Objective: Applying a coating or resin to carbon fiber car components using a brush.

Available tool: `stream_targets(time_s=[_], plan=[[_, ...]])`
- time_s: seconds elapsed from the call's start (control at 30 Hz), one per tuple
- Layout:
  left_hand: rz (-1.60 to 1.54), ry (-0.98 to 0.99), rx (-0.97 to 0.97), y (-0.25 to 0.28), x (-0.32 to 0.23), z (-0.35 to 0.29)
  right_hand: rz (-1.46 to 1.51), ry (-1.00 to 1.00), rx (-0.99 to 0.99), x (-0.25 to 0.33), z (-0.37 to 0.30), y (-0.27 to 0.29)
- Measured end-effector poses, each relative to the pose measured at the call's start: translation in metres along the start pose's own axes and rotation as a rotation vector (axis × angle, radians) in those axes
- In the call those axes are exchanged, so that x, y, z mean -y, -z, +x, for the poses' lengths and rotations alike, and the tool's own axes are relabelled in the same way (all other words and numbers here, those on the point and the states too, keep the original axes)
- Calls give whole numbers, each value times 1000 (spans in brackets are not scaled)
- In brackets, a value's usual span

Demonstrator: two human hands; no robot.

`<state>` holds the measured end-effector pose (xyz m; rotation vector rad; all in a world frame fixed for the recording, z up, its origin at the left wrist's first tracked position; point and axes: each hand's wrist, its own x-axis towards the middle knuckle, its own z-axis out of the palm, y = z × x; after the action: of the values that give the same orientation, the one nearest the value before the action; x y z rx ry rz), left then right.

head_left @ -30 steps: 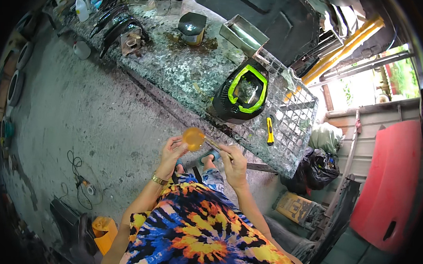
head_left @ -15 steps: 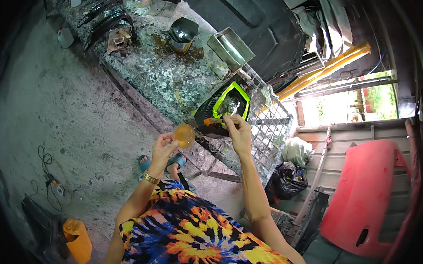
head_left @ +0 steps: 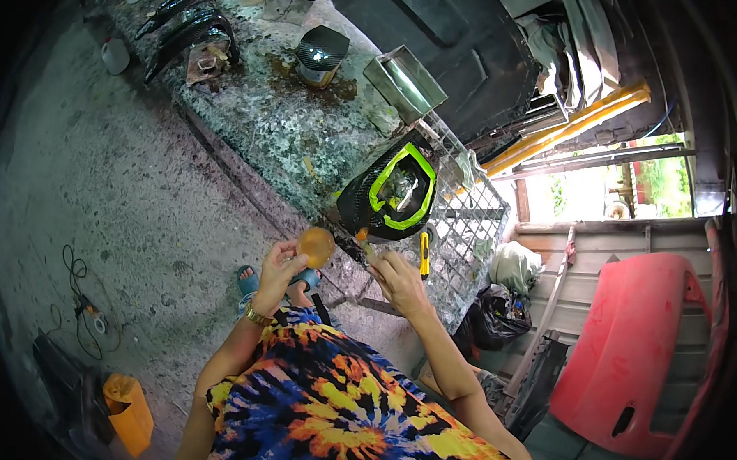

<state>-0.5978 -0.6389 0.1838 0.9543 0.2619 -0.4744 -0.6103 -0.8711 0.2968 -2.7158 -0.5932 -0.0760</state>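
Note:
My left hand is closed on the rim of a small round cup of amber liquid, held off the table's near edge. In the fingers of my right hand is a small brush, its orange end pointing up and away from me. Just beyond the brush, a black carbon-weave shell lies on the table, with lime-green tape round its opening. Crumpled clear material shows inside the opening. The brush end is close to the shell's lower edge; I cannot tell whether they touch.
A yellow-and-black utility knife lies on the metal grid right of the shell. Farther back on the stained table are an open metal box and a can topped by a black carbon-weave piece. A red panel leans at right.
My right hand has drawn back toward me and left, bringing the brush off the shell's taped opening. The utility knife has come into view. The cup has shifted slightly left and tilted.

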Motion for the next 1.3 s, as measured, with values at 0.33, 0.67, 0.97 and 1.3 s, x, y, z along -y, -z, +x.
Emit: stream_targets(time_s=[0.33,0.67,0.97,1.3], plan=[[-43,-19,5,-1,0,-3,201,-118,-183,-22,96,32],[-50,-35,-40,1,5,-12,8,78,69,-2,39,11],[-90,-78,-113,-7,6,-6,268,-191,-294,-45,126,48],[-114,-98,-206,-24,7,-9,50,198,-89,-25,83,26]])
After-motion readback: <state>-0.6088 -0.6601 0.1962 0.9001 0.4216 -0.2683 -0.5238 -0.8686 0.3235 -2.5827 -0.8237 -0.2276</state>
